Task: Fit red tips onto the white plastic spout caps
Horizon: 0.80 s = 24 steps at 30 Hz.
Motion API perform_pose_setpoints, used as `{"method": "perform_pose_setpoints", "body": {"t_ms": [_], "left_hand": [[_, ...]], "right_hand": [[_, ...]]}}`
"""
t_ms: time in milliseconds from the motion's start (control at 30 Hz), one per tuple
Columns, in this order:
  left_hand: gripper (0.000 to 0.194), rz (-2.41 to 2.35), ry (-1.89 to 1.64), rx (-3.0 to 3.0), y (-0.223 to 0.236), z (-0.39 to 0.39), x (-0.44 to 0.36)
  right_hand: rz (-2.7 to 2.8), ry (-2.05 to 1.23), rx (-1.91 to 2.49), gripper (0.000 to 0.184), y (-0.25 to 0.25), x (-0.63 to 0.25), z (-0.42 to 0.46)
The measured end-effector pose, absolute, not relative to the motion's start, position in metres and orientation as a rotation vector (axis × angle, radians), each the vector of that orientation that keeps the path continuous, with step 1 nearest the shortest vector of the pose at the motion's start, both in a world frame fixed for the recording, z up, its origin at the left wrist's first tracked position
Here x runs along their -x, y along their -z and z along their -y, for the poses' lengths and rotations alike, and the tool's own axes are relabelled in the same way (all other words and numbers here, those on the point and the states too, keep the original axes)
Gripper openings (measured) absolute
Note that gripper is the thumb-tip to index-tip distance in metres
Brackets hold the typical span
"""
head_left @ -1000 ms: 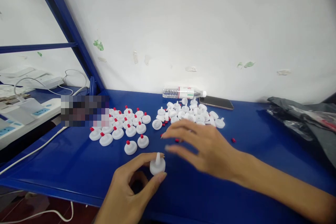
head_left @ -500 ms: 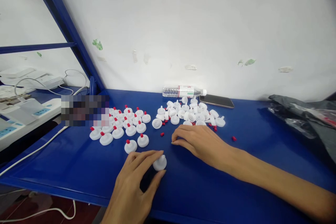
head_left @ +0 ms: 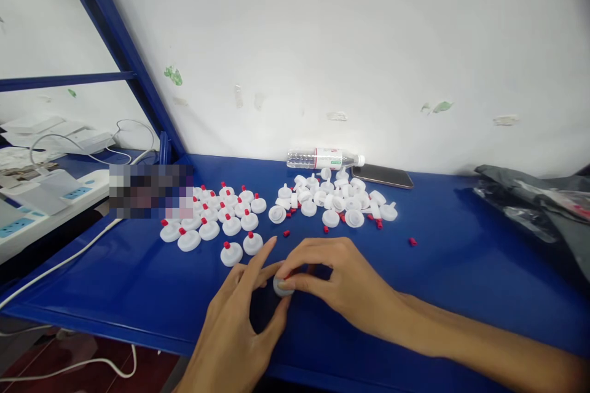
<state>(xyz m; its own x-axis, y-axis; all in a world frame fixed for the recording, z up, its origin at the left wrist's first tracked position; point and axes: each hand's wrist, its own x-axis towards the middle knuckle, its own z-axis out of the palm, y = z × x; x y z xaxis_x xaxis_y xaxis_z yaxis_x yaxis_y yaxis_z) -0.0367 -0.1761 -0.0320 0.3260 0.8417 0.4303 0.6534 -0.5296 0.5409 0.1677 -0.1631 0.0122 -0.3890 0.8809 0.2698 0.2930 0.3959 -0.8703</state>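
Note:
My left hand (head_left: 240,314) steadies a white spouted bottle cap (head_left: 277,288) between thumb and a finger low over the blue table, its index finger lifted off and pointing forward. From the right, my right hand (head_left: 343,273) pinches a small red tip cap (head_left: 286,277) at the top of that spout; its fingertips hide most of the spout. Beyond my left hand stand several white caps (head_left: 231,254) with red tips on their spouts. A heap of white caps without red tips (head_left: 354,218) lies past my right hand, with loose red tip caps (head_left: 326,229) around it.
At the wall lie a clear plastic bottle (head_left: 325,159) and a dark phone (head_left: 382,176). A grey plastic bag (head_left: 530,196) is on the right. Left are a white power strip (head_left: 92,190), cables and a blue metal frame (head_left: 110,31). A blurred patch covers the table's back left.
My right hand has moved left and towards me, from beside the heap to the white cap, with a red tip cap in its pinch. My left index finger has lifted off the cap.

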Motion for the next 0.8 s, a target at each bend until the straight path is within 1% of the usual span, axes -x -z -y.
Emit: {"method": "perform_pose_setpoints", "body": {"t_ms": [133, 267, 300, 400, 433, 467, 567, 600, 633, 667, 733, 767, 800], "left_hand": [[0.070, -1.361, -1.014, -2.324, 0.034, 0.175, 0.036], [0.066, -1.381, -1.069, -2.317, 0.031, 0.178, 0.034], [0.061, -1.388, -1.135, -2.305, 0.029, 0.181, 0.034], [0.027, -1.263, -1.342, -2.331, 0.026, 0.190, 0.032], [0.021, -1.158, -1.355, -2.401, 0.026, 0.192, 0.032], [0.020, -1.049, -1.320, -2.497, 0.028, 0.194, 0.032], [0.031, -0.929, -1.108, -2.790, 0.034, 0.194, 0.030], [0.035, -0.971, -1.039, -2.858, 0.036, 0.193, 0.029], [0.038, -1.026, -0.974, -2.909, 0.037, 0.192, 0.029], [0.039, -1.084, -0.924, -2.945, 0.038, 0.191, 0.029], [0.037, -1.193, -0.873, -2.970, 0.038, 0.189, 0.031], [0.036, -1.250, -0.878, -2.956, 0.038, 0.188, 0.032], [0.035, -1.306, -0.895, -2.929, 0.038, 0.186, 0.033]], "right_hand": [[1.940, -0.907, 0.964, 0.016, -0.003, -0.167, 0.163], [2.029, -0.779, 0.952, 0.014, -0.001, -0.169, 0.159], [2.045, -0.760, 0.979, 0.014, 0.000, -0.169, 0.158], [2.011, -0.724, 1.082, 0.015, 0.004, -0.169, 0.153], [1.985, -0.730, 1.105, 0.018, 0.005, -0.170, 0.151], [1.967, -0.747, 1.120, 0.023, 0.006, -0.170, 0.150], [2.002, -0.799, 1.133, 0.048, -0.002, -0.176, 0.143], [2.030, -0.772, 1.138, 0.052, -0.008, -0.179, 0.141], [2.052, -0.711, 1.154, 0.051, -0.016, -0.184, 0.138], [2.067, -0.622, 1.183, 0.045, -0.024, -0.190, 0.136], [2.080, -0.384, 1.315, 0.020, -0.041, -0.204, 0.130], [2.100, -0.271, 1.414, 0.013, -0.048, -0.211, 0.127], [2.126, -0.176, 1.528, 0.014, -0.053, -0.217, 0.124]]}}
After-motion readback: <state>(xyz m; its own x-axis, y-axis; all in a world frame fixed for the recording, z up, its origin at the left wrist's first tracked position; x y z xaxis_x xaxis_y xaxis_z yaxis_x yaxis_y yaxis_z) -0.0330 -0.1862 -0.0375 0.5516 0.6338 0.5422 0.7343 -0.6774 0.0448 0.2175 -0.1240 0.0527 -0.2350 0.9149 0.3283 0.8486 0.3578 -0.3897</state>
